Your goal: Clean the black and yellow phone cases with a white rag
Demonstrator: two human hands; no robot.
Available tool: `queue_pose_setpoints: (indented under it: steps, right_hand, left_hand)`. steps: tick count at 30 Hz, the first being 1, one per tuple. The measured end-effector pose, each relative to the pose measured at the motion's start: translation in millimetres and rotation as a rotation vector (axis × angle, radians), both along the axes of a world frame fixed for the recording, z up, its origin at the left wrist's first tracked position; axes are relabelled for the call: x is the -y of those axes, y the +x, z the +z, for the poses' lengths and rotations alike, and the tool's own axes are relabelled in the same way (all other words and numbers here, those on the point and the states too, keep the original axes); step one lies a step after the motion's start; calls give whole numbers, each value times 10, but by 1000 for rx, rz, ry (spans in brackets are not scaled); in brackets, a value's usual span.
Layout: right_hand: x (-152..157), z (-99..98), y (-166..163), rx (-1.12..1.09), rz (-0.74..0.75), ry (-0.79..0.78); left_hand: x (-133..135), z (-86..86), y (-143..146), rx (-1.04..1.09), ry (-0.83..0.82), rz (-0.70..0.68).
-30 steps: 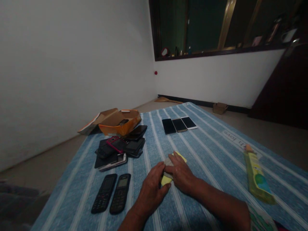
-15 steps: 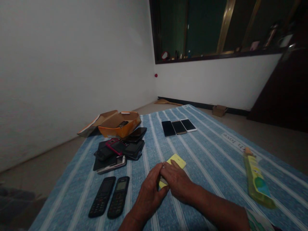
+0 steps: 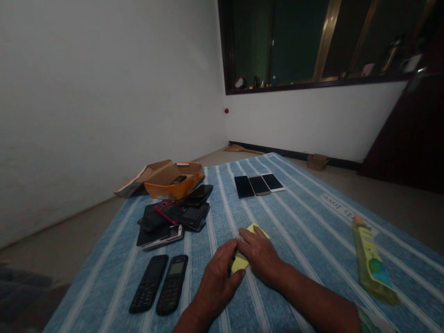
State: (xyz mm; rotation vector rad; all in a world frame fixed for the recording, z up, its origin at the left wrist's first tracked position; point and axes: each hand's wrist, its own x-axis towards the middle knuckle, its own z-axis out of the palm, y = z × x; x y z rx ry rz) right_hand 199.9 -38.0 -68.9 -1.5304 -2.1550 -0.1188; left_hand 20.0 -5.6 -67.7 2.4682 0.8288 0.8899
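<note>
A yellow phone-sized object (image 3: 240, 263) lies on the blue striped cloth (image 3: 305, 222) near the front middle. My left hand (image 3: 217, 280) grips its near left end with thumb and fingers. My right hand (image 3: 259, 255) lies over its top, fingers pressed down on it, with a small grey cloth-like piece barely showing under the fingertips. Most of the yellow object is hidden by both hands.
Two black keypad phones (image 3: 160, 283) lie side by side at the front left. A pile of several phones (image 3: 173, 216) sits behind them, beside an orange cardboard box (image 3: 173, 179). Three smartphones (image 3: 258, 184) lie in a row farther back. A green-yellow bottle (image 3: 372, 262) lies at the right.
My right hand slid back and forth over the yellow object; more of its far corner showed half a second ago, less now. The view shifted slightly.
</note>
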Motion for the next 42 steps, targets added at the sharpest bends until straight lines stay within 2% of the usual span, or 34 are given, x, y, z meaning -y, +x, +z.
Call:
queue_pose_setpoints:
  steps: [6,9,14,19,23,32,42]
  right_hand:
    - [-63,-109,-18,23,-65,96]
    - [-30,-118,-133,-29,8,94]
    - [37,16,-229,-163,214,-22]
    - [63,151,-164,-155,198,-192]
    - [84,195,-152,-167,193,-230]
    - [81,191,-169,-163,186,-165]
    - [30,127,-137,-115,215,31]
  left_hand:
    - [-3,-58,-18,6,34,36]
    - [0,-86,-28,13,35,72]
    - [6,-75,-29,15,11,63]
    - [7,-43,-34,17,8,28]
    - [9,-25,-29,7,-9,28]
    - [13,2,-12,68,-26,51]
    - [-1,26,-7,77,8,94]
